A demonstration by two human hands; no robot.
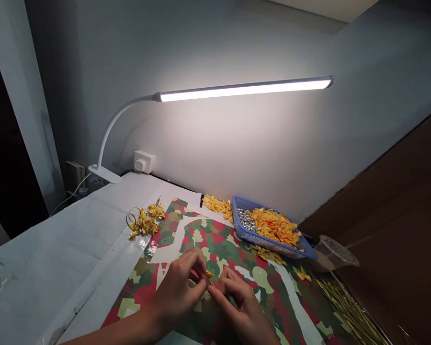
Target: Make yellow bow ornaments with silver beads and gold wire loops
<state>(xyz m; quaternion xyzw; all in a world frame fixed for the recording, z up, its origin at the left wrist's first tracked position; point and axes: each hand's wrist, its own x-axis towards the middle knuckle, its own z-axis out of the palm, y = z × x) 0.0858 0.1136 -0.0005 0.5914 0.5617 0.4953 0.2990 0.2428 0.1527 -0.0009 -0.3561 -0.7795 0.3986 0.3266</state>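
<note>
My left hand (179, 287) and my right hand (239, 302) meet low in the middle of the view, over a red, green and cream patterned sheet (215, 242). The fingers of both are pinched together on a small yellow ribbon piece (209, 274) between them. A thin gold strand seems to run through the pinch; its ends are hidden by my fingers. A blue basket (244, 234) behind my hands holds yellow ribbon bows (275, 226) and small silver beads (244, 219).
Finished gold-looped bows (143, 221) lie at the sheet's left corner. More yellow bows (217, 205) lie loose by the basket. Gold wire strips (348, 311) sit at the lower right beside a lidded plastic cup (332, 254). A clamped desk lamp (244, 89) shines above. A brown panel (398, 215) stands on the right.
</note>
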